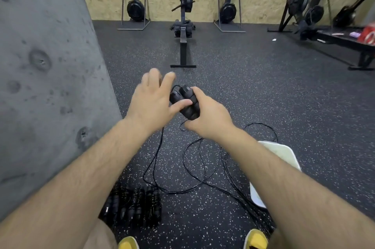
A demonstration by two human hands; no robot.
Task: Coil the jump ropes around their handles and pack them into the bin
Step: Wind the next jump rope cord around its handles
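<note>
My right hand (211, 116) grips a pair of black jump-rope handles (185, 102) held side by side in front of me. My left hand (154, 98) is beside them, its thumb pressed on the left handle and its fingers spread above. A thin black rope (194, 167) hangs from the handles and lies in loose loops on the floor. Several coiled ropes (134, 208) sit in a row near my left knee. A white bin (284, 159) stands on the floor under my right forearm, partly hidden by it.
A grey concrete wall (44, 66) rises close on the left. A rowing machine (183, 31) stands straight ahead, other machines line the plywood wall, and a black bench (345, 41) sits far right. The floor is black speckled rubber.
</note>
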